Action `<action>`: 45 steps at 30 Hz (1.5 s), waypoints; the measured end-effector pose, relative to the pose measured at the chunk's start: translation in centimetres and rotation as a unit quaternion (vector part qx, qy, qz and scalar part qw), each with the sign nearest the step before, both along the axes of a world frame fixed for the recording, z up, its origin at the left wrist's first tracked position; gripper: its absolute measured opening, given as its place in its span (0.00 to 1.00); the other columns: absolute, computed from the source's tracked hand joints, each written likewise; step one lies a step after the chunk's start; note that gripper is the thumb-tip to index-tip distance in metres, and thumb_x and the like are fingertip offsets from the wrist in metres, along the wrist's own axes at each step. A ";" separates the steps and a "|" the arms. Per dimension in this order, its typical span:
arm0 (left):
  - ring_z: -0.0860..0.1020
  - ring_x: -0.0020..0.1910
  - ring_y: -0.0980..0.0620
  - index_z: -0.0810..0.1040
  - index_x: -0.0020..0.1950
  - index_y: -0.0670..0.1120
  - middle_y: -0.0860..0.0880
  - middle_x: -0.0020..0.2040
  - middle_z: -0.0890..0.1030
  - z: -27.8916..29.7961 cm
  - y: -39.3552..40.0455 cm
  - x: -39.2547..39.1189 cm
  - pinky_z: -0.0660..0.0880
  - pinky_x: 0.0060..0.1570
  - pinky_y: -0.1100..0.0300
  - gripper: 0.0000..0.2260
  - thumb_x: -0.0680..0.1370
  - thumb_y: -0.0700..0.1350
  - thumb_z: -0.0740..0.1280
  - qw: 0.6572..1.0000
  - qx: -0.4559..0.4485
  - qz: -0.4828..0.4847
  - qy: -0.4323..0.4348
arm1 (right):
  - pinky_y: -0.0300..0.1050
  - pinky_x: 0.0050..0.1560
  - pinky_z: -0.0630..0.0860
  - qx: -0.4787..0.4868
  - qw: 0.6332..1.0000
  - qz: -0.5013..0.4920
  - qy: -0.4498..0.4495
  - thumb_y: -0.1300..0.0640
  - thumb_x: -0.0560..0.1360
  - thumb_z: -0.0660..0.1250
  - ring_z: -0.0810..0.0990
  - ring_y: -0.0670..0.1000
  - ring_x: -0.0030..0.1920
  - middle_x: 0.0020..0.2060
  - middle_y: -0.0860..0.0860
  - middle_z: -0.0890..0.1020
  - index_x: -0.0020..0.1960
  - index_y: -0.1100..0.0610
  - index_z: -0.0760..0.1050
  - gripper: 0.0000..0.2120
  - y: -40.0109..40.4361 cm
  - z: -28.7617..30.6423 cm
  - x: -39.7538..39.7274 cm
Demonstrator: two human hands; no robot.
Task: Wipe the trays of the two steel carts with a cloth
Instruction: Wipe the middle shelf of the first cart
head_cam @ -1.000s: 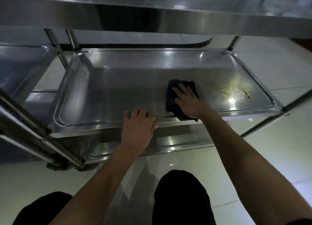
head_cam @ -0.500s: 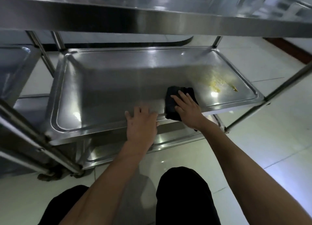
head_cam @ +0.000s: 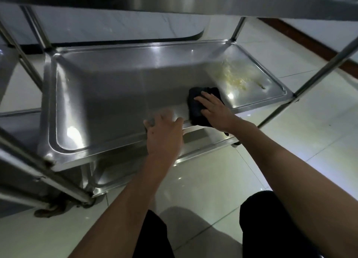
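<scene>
The middle steel tray [head_cam: 100,95] of the cart lies in front of me, under the top tray [head_cam: 193,4]. A dark cloth [head_cam: 195,104] rests on the tray's front edge, right of centre. My right hand [head_cam: 215,110] lies flat on the cloth, pressing it down. My left hand [head_cam: 164,132] grips the tray's front rim just left of the cloth. A yellowish smear [head_cam: 236,75] covers the tray's far right part, beyond the cloth.
A lower tray [head_cam: 205,141] shows beneath the middle one. Cart posts [head_cam: 319,72] rise at the right and left. Part of a second cart [head_cam: 7,68] stands at the far left. Pale tiled floor [head_cam: 290,134] surrounds the cart; my dark-trousered knees are at the bottom.
My right hand and the cloth have stayed at the front edge, shifting only slightly. My view has swung left and closer, so the tray sits more to the right. My left hand keeps its grip.
</scene>
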State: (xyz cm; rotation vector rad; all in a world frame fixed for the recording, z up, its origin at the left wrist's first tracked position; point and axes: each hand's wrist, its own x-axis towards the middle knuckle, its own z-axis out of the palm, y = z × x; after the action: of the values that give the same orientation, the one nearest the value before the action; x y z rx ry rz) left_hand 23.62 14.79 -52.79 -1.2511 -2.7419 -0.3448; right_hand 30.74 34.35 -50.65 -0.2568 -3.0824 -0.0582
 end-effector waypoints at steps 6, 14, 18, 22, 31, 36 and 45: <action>0.72 0.58 0.43 0.80 0.56 0.53 0.47 0.58 0.74 -0.5 0.4 0.8 0.72 0.58 0.43 0.13 0.76 0.58 0.69 0.997 0.052 0.041 0.025 | 0.57 0.76 0.56 -0.143 0.984 -0.105 0.010 0.56 0.81 0.56 0.53 0.58 0.79 0.80 0.53 0.55 0.79 0.52 0.57 0.27 0.9 -0.2 -1.5; 0.75 0.55 0.39 0.81 0.48 0.47 0.44 0.54 0.78 -0.3 3.8 2.5 0.75 0.53 0.43 0.19 0.77 0.61 0.59 0.983 0.070 0.165 0.036 | 0.63 0.76 0.49 -0.138 0.990 0.005 0.012 0.48 0.82 0.49 0.46 0.60 0.80 0.81 0.52 0.47 0.81 0.49 0.48 0.29 4.2 -2.9 -1.5; 0.75 0.56 0.39 0.81 0.51 0.46 0.43 0.54 0.78 1.0 7.3 4.2 0.75 0.52 0.44 0.14 0.79 0.55 0.63 0.970 0.011 0.241 0.006 | 0.61 0.77 0.46 -0.151 0.988 0.042 -0.011 0.46 0.82 0.47 0.43 0.60 0.80 0.81 0.51 0.43 0.81 0.48 0.44 0.30 7.1 -3.0 -1.1; 0.77 0.52 0.37 0.79 0.51 0.43 0.41 0.52 0.78 2.2 13.0 7.3 0.75 0.52 0.44 0.09 0.79 0.47 0.64 0.980 0.009 0.198 0.009 | 0.61 0.78 0.44 -0.162 0.986 0.038 -0.016 0.47 0.82 0.47 0.42 0.59 0.80 0.81 0.50 0.42 0.81 0.48 0.43 0.29 12.1 -2.5 0.9; 0.77 0.51 0.37 0.79 0.54 0.44 0.41 0.55 0.77 1.2 20.1 9.8 0.74 0.53 0.46 0.13 0.81 0.51 0.61 0.963 -0.002 0.269 0.008 | 0.60 0.78 0.46 -0.162 0.986 0.032 0.008 0.50 0.83 0.50 0.44 0.58 0.80 0.81 0.50 0.45 0.81 0.48 0.46 0.29 20.2 -2.3 4.3; 0.77 0.49 0.37 0.82 0.54 0.41 0.40 0.53 0.78 0.3 21.4 10.0 0.73 0.50 0.44 0.10 0.78 0.42 0.64 0.976 0.019 0.213 0.047 | 0.58 0.77 0.44 -0.178 0.983 0.033 0.028 0.50 0.82 0.50 0.44 0.56 0.80 0.81 0.47 0.47 0.81 0.46 0.49 0.28 20.9 -2.8 4.3; 0.78 0.43 0.37 0.79 0.47 0.44 0.40 0.46 0.76 -1.2 22.6 10.0 0.73 0.49 0.44 0.14 0.77 0.52 0.60 0.965 0.051 0.237 0.103 | 0.58 0.78 0.46 -0.165 0.986 -0.034 -0.004 0.44 0.84 0.46 0.45 0.55 0.80 0.81 0.46 0.46 0.80 0.41 0.48 0.25 28.1 -2.9 6.7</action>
State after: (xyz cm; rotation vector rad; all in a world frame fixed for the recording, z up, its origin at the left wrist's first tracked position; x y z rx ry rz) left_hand 33.62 37.36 -53.95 -0.5389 -2.6857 -0.2826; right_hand 37.48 62.46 -53.52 -0.3752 -3.0749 0.4544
